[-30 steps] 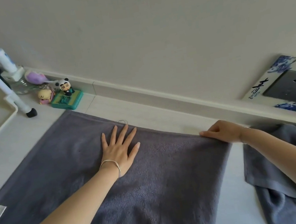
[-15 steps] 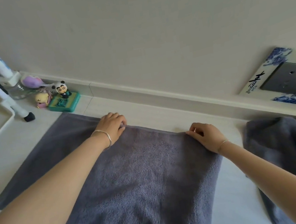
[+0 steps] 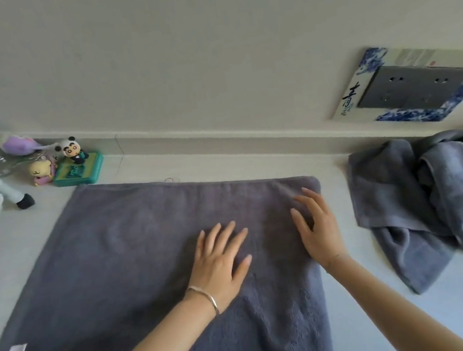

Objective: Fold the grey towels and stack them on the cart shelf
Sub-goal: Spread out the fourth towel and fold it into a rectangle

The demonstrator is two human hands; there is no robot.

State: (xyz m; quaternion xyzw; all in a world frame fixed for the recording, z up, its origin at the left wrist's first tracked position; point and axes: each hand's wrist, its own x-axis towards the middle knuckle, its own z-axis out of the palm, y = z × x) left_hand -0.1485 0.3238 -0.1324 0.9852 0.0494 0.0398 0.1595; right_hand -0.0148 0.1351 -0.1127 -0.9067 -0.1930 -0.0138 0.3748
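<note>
We see the large dark grey terry towel (image 3: 135, 266) spread flat on the white desk (image 3: 353, 301). Our left hand (image 3: 218, 264) presses its middle, fingers straight and spread. Our right hand (image 3: 319, 229) rests loose-fingered near its far right corner. A crumpled grey towel (image 3: 441, 202) lies toward the desk's right edge.

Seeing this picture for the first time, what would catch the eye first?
A large dark grey terry towel lies spread flat in the middle, with the left hand and right hand resting on its right part. Apart from it, at the right, sits a crumpled heap of grey towels; a small panda figurine stands far left by the wall.
</note>
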